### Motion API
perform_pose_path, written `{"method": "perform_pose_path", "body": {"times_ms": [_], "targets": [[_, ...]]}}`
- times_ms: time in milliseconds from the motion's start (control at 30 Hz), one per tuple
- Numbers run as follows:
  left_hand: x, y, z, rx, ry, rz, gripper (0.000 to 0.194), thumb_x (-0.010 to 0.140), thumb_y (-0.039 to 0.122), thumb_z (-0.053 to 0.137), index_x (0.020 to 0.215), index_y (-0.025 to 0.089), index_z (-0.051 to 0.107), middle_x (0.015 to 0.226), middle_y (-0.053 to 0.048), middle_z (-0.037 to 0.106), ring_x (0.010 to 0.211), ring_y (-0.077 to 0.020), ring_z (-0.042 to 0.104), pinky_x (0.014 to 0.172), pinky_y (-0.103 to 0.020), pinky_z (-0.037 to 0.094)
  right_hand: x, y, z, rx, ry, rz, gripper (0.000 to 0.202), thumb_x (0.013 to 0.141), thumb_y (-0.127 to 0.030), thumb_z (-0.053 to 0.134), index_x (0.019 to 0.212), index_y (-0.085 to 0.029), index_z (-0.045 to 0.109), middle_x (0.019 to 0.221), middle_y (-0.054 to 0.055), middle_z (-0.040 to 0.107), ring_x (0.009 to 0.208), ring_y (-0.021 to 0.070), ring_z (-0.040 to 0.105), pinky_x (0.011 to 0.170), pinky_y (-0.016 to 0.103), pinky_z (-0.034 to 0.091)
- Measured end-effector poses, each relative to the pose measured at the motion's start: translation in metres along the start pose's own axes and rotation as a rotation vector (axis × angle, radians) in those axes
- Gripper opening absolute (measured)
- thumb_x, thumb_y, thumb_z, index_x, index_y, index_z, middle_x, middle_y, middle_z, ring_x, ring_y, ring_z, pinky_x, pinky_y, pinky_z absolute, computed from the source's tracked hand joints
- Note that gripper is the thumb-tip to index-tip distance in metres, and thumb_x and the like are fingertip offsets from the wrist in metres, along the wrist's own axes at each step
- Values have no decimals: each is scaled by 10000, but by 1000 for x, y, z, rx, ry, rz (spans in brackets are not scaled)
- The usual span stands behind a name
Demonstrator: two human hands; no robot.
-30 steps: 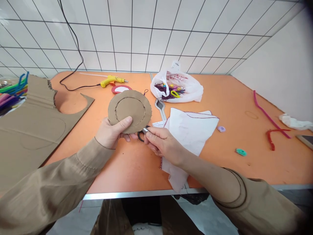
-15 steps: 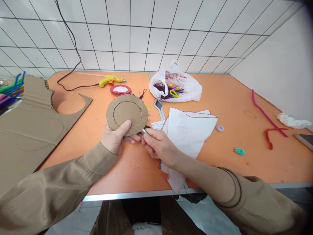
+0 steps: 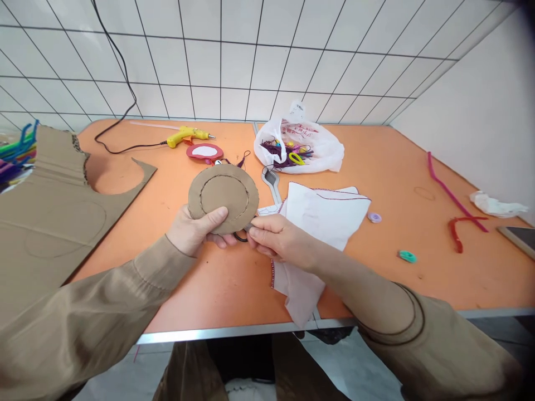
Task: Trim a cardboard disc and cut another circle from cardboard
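A round cardboard disc (image 3: 224, 197) with a scored inner circle is held up over the table. My left hand (image 3: 196, 231) grips its lower left edge, thumb on top and fingers beneath. My right hand (image 3: 278, 240) is closed at the disc's lower right rim, pinching a small metal tool (image 3: 249, 227). Most of that tool is hidden by fingers and cardboard. A black loop (image 3: 241, 237), seemingly part of it, shows under the disc. White cloth (image 3: 324, 220) with dark red stitched edges lies beneath and beyond my right hand.
On the orange table (image 3: 200, 301), a large cut cardboard sheet (image 3: 54, 206) lies left. Toward the wall are a yellow glue gun (image 3: 188, 135), a red-rimmed disc (image 3: 204, 151) and a white plastic bag (image 3: 317, 150) of craft bits. Pipe cleaners (image 3: 453, 189) lie right.
The disc has shifted slightly right, and my right hand has moved a little right and up with the tool. The black loop beneath the disc shows more clearly.
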State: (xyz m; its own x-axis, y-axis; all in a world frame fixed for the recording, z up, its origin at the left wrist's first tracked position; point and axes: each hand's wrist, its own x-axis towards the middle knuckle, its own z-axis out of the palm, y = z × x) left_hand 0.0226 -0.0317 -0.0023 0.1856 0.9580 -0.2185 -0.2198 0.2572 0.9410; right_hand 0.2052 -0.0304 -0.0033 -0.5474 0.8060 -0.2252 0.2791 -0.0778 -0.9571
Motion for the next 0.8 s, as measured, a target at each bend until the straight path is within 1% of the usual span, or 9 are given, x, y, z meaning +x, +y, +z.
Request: {"method": "perform_pose_path", "body": {"times_ms": [100,167,300,433,500,633,800], "targets": [[-1,2,0,21,-21,-7,184,732,259,746,787,94,686,531,-58,688,404,-134,607,389,-193,489,-2,-7,-7,-14,-58,72,247,867,-245,435,631,-179,468,460,-78,337,412,58,276,420,211,225],[-1,2,0,23,-35,-8,178,728,259,750,785,99,693,539,-57,693,412,-138,614,387,-194,489,-3,-9,-10,-38,-71,75,256,870,-241,439,625,-175,475,450,-78,340,410,56,275,417,209,219],[-1,4,-1,34,-102,1,180,733,270,743,786,103,700,538,-59,693,416,-149,623,360,-193,466,-6,-11,-13,-86,-93,69,258,867,-244,457,621,-171,485,461,-69,367,424,55,300,418,202,227],[0,4,-4,45,-125,21,219,719,300,755,783,101,694,531,-66,688,395,-151,613,339,-195,450,-7,-11,-12,-59,-108,70,236,843,-229,478,616,-168,501,450,-76,347,414,51,283,402,198,209],[1,2,-4,25,-94,34,242,706,305,765,794,94,687,556,-72,696,405,-150,618,346,-195,463,-4,-9,-10,-12,-97,71,236,840,-247,481,620,-167,505,450,-75,354,402,48,272,388,193,195],[4,-4,-1,-53,23,63,290,690,312,770,837,85,665,624,-77,714,450,-146,643,370,-182,487,3,-1,-1,137,-23,93,235,847,-291,478,644,-173,484,458,-79,362,383,41,252,366,174,179],[4,-10,5,-140,128,89,293,659,306,778,821,98,648,586,-56,705,440,-150,646,376,-182,497,6,5,15,256,78,60,244,845,-317,500,647,-176,471,462,-81,370,379,37,250,358,162,184]]}}
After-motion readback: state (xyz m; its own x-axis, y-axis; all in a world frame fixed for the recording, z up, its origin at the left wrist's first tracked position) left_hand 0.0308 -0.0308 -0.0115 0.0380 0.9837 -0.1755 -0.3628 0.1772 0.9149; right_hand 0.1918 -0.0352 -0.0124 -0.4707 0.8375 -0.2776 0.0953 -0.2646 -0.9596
